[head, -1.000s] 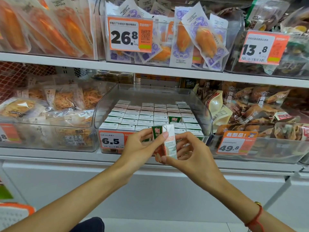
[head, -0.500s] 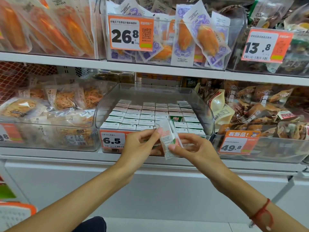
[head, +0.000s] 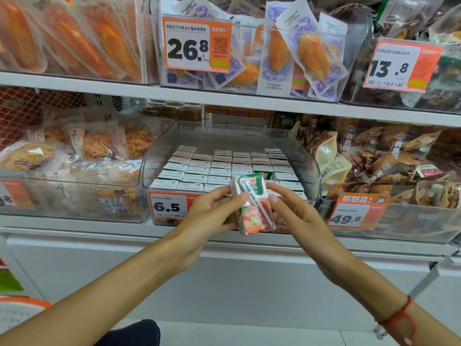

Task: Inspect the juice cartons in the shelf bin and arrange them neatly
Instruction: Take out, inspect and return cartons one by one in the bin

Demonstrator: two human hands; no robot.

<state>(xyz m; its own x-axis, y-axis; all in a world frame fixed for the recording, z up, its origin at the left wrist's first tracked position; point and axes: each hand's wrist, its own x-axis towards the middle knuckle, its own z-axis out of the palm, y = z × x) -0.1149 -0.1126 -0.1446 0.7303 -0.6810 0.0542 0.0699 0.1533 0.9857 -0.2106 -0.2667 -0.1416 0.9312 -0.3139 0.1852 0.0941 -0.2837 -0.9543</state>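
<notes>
A small juice carton, green on top with red apples below and a wrapped straw across its face, is held upright in front of the clear shelf bin. My left hand holds its left side with thumb and fingers. My right hand holds its right side. Inside the bin, several rows of cartons stand with white tops up. One gap shows a green carton face. A 6.5 price tag sits on the bin's front.
Clear bins of bagged snacks stand left and right of the juice bin. The shelf above holds packets and price tags 26.8 and 13.8. A white cabinet front lies below the shelf edge.
The carton has been turned in my hands: earlier a narrow side faced me, now its green and red face with the straw does. Both hands stay on it.
</notes>
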